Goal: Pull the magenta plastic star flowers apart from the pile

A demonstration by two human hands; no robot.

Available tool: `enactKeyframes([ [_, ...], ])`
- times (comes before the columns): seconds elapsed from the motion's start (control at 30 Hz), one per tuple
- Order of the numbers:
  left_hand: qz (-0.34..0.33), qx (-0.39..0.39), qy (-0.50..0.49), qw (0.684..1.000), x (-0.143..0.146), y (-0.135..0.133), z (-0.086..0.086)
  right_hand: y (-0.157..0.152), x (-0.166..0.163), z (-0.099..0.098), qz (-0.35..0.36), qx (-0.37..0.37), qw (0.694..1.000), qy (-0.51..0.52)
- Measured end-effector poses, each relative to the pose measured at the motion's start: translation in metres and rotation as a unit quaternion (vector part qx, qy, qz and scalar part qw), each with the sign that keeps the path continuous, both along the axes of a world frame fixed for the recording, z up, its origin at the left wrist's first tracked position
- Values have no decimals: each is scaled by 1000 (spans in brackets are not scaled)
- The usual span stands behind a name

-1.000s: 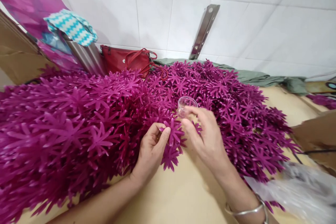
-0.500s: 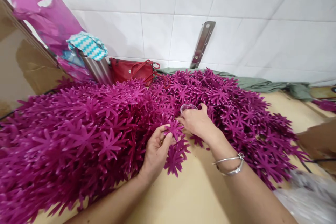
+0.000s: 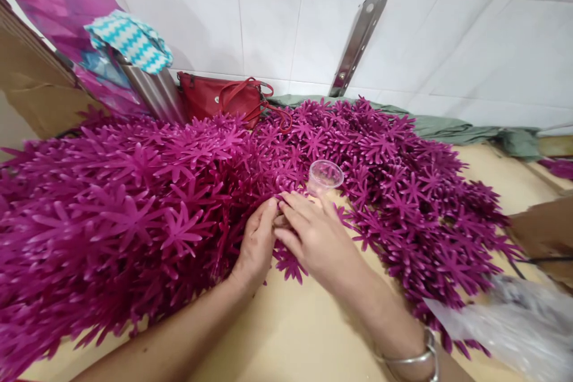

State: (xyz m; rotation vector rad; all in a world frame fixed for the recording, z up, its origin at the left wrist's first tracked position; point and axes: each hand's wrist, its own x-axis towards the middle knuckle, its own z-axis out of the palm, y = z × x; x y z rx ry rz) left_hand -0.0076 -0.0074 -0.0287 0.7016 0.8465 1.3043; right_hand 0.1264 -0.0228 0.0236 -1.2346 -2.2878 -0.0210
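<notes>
My left hand (image 3: 256, 248) is closed, thumb and fingers pinching a magenta artificial flower piece with finger-like petals, only a bit of which shows at the fingertips. Over it bends my right hand (image 3: 316, 236), its fingers pressed together against the left fingertips; whatever they hold is hidden. Just beyond the right knuckles stands a small clear plastic cup (image 3: 326, 175), contents not readable. A loose magenta flower piece (image 3: 290, 264) lies below the hands. Large heaps of the same pieces spread to the left (image 3: 134, 215) and right (image 3: 403, 191).
Along the white tiled wall (image 3: 273, 24) are a red purse (image 3: 201, 95), a steel tumbler (image 3: 154, 92) under a blue-white cloth (image 3: 129, 42), a metal bracket (image 3: 358, 48) and green fabric (image 3: 443, 128). Clear plastic (image 3: 514, 328) lies right; cardboard (image 3: 31, 83) stands left.
My right hand has left the plastic cup and come left and nearer, onto the left fingertips. The flower piece in my left hand is now mostly covered. The view has tilted down slightly.
</notes>
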Motion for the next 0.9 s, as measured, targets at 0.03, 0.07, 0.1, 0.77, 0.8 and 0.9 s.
enactKeyframes([
  [0.03, 0, 2, 10, 1000, -1, 0, 0, -4, -4, -10, 1, 1, 1000, -17],
  [0.07, 6, 2, 22, 1000, -3, 0, 0, -7, -8, -18, 2, 2, 1000, -27],
  [0.1, 16, 3, 34, 999, -3, 0, -1, -9, -10, -23, 3, 11, 1000, -28],
  [0.77, 24, 16, -13, 999, 5, -2, 5, 0, 5, -25, -97, 87, 968, 213],
  [0.8, 19, 19, -2, 1000, 4, -2, 6, 0, 5, -27, -97, 75, 967, 222],
  [0.9, 1, 25, 28, 999, 3, -4, 7, 0, 2, -30, -93, 39, 964, 247],
])
